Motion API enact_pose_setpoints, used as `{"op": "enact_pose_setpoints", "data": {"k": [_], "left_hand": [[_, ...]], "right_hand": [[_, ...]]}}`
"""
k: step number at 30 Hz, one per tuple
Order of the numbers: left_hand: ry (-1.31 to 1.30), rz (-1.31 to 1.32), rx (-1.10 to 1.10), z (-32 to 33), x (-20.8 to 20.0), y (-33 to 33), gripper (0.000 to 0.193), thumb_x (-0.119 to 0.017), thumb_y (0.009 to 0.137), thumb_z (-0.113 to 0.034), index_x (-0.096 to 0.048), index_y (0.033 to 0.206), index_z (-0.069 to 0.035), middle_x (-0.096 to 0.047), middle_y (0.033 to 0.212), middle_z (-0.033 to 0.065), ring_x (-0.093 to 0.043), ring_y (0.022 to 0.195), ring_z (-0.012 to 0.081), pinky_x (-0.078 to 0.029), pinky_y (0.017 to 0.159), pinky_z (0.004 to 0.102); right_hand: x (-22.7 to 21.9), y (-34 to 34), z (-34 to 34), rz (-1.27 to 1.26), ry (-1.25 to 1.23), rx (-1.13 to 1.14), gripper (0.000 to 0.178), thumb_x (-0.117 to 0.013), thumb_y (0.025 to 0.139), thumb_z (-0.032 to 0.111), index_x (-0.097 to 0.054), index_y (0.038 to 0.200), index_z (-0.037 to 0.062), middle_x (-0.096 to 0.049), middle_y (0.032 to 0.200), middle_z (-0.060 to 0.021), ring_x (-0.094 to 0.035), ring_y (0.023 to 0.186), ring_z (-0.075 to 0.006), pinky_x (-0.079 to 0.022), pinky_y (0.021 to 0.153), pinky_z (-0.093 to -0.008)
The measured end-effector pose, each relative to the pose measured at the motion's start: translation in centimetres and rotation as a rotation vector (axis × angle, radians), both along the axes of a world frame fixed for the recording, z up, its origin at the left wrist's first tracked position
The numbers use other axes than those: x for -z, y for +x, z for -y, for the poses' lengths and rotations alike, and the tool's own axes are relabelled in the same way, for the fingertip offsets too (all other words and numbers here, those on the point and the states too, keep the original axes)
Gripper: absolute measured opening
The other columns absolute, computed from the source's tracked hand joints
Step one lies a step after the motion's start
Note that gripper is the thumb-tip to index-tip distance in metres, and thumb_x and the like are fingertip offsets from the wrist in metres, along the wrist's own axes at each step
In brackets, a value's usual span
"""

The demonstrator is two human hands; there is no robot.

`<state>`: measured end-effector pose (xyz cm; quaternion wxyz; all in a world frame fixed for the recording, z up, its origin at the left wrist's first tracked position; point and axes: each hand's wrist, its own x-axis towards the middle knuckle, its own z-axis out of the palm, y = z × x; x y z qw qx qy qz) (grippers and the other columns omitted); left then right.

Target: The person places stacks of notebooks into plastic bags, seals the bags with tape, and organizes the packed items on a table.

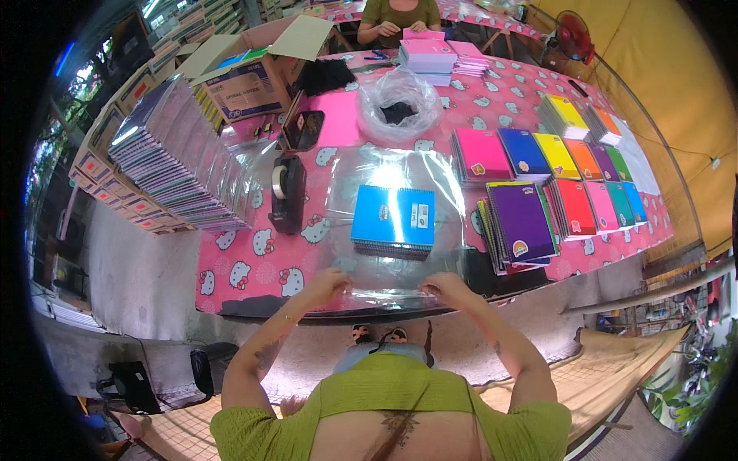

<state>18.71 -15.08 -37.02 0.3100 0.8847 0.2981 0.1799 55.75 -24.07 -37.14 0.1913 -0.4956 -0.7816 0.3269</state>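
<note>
A stack of spiral notebooks (393,217) with a blue cover on top lies in the middle of a clear plastic sheet (348,184), spread over the pink patterned table. My left hand (332,285) pinches the sheet's near edge at its left side. At the right side of that same edge, my right hand (444,287) has its fingers closed on the plastic too. The near edge looks slightly gathered between both hands. Left of the sheet stands a black tape dispenser (288,195) with a roll of tape in it.
Tall stacks of wrapped notebooks (181,154) rise at the left, beside an open cardboard box (250,86). Coloured notebooks (523,221) stand in piles at the right. A clear plastic bag (400,104) sits farther back. Across the table a person (400,19) handles pink notebooks (427,58).
</note>
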Motion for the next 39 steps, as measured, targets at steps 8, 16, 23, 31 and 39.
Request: {"op": "enact_pose_setpoints", "data": {"k": [8,16,23,31,39], "left_hand": [[0.083,-0.182,-0.008,0.6,-0.3,0.5,0.016,-0.064,0.085,-0.019,-0.064,0.099,-0.011,-0.064,0.09,0.0146,-0.062,0.086,0.0348,-0.048,0.074,0.0453],[0.066,-0.129,-0.099,1.7,-1.9,1.5,0.015,-0.062,0.088,-0.019,-0.064,0.098,-0.008,-0.065,0.091,0.015,-0.062,0.087,0.0361,-0.049,0.075,0.0453],[-0.316,-0.245,-0.034,-0.3,-1.6,-0.6,0.015,-0.062,0.086,-0.016,-0.067,0.095,-0.005,-0.067,0.086,0.0151,-0.065,0.083,0.0325,-0.051,0.073,0.041],[-0.161,-0.066,-0.218,-3.0,-3.9,-2.8,0.022,-0.066,0.085,-0.02,-0.067,0.097,-0.001,-0.069,0.085,0.0166,-0.067,0.079,0.0292,-0.051,0.073,0.038],[-0.552,0.332,-0.427,-15.1,-2.2,2.0,0.023,-0.06,0.092,-0.02,-0.061,0.101,0.0,-0.067,0.093,0.0091,-0.063,0.078,0.0202,-0.052,0.071,0.0331]], "right_hand": [[0.0,-0.7,0.5,0.09,0.09,0.07,0.023,-0.065,0.089,0.025,-0.063,0.104,0.0084,-0.065,0.09,-0.0136,-0.064,0.086,-0.0345,-0.05,0.073,-0.0443],[-2.5,-1.3,0.9,0.183,0.134,0.014,0.019,-0.061,0.089,0.024,-0.062,0.097,0.0066,-0.061,0.092,-0.0151,-0.062,0.087,-0.0377,-0.05,0.075,-0.0471],[-3.8,-2.9,0.5,0.283,0.174,0.037,0.017,-0.061,0.088,0.021,-0.061,0.09,0.0045,-0.061,0.086,-0.0143,-0.063,0.084,-0.0359,-0.051,0.075,-0.0462],[-5.7,1.3,0.4,0.004,-0.046,0.296,0.02,-0.062,0.082,0.012,-0.068,0.099,0.0032,-0.068,0.096,-0.0152,-0.067,0.091,-0.0317,-0.052,0.08,-0.0413],[-2.9,4.8,-8.2,-0.825,-0.335,0.723,0.023,-0.061,0.092,0.02,-0.063,0.102,-0.0005,-0.068,0.094,-0.0082,-0.065,0.086,-0.0152,-0.051,0.073,-0.0273]]}}
